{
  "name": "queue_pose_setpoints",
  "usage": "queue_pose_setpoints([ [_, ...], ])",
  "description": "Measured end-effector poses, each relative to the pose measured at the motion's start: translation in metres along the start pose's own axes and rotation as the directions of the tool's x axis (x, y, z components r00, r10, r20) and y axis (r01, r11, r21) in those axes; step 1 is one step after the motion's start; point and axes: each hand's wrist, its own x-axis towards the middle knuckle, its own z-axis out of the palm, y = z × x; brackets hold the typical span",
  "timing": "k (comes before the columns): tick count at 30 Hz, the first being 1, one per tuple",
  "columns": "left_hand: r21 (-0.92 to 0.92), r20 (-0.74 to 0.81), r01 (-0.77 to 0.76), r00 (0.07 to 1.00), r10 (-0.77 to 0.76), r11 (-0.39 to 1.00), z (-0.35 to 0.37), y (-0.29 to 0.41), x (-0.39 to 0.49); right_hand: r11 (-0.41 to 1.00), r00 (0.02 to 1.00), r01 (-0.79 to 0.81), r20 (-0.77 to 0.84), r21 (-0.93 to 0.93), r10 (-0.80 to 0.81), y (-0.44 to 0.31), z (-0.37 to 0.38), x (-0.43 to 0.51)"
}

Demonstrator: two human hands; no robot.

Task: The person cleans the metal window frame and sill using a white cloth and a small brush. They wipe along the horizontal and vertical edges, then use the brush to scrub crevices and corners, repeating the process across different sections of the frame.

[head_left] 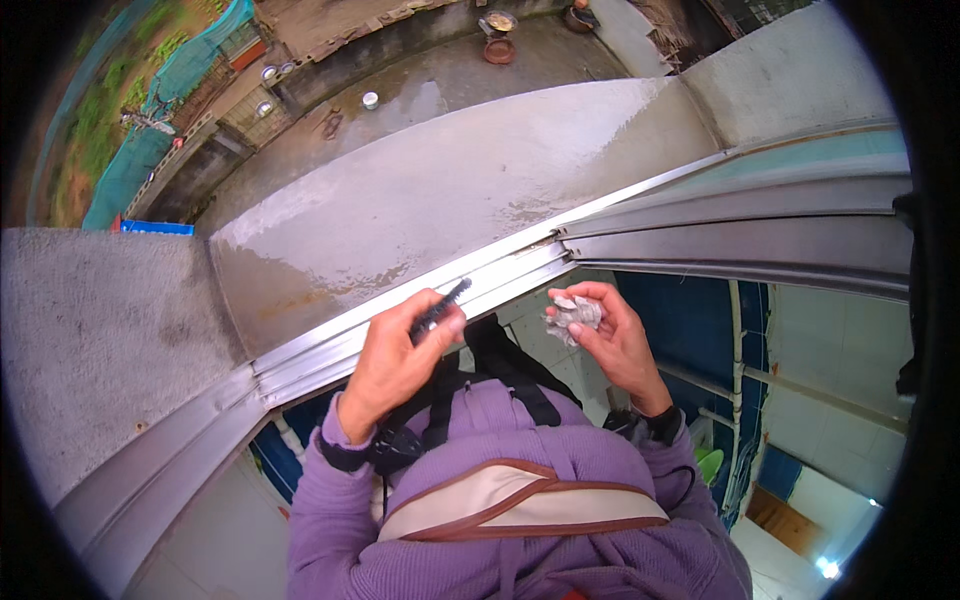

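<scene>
My left hand (399, 352) grips a small black bristle brush (450, 300), its bristled end pointing up and away over the window track. Crumpled greyish tissue or cloth (576, 316) is pinched between the fingers and thumb of my right hand (619, 337). Both hands are at the inner side of the aluminium sliding-window track (495, 277), which runs diagonally before me. Part of the brush handle is hidden by my left fingers. Some dirt shows in the track near the sash corner.
Sliding sashes (735, 225) are stacked at the right of the opening. Beyond the track lies a wet concrete ledge (465, 180), with a yard far below holding a white bucket (370, 100). White pipes (735, 375) run along the blue-tiled wall inside.
</scene>
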Motion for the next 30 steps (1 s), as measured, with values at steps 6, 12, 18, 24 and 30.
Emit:
queue_pose_setpoints([
  [6,-0.044,-0.035,-0.009,0.999,0.007,0.999,0.000,-0.023,-0.021,0.897,0.978,0.197,0.011,-0.396,-0.210,-0.002,0.024,0.021],
  [12,-0.069,-0.058,0.025,0.998,-0.029,0.997,-0.002,-0.027,-0.037,0.992,0.993,0.105,0.057,-0.065,-0.102,-0.013,0.060,0.021],
  [18,-0.141,-0.021,0.072,0.997,-0.076,0.987,0.015,-0.041,-0.047,0.970,0.965,0.198,0.203,-0.143,-0.167,0.000,0.086,0.017],
  [24,0.013,-0.034,-0.023,0.999,0.023,1.000,0.004,-0.059,-0.073,0.989,0.978,-0.041,0.197,-0.144,0.069,0.021,0.088,0.010],
  [30,-0.243,-0.217,-0.119,0.974,0.066,0.963,-0.011,-0.049,-0.086,0.885,0.951,0.301,0.175,-0.356,-0.253,0.028,0.095,0.002],
])
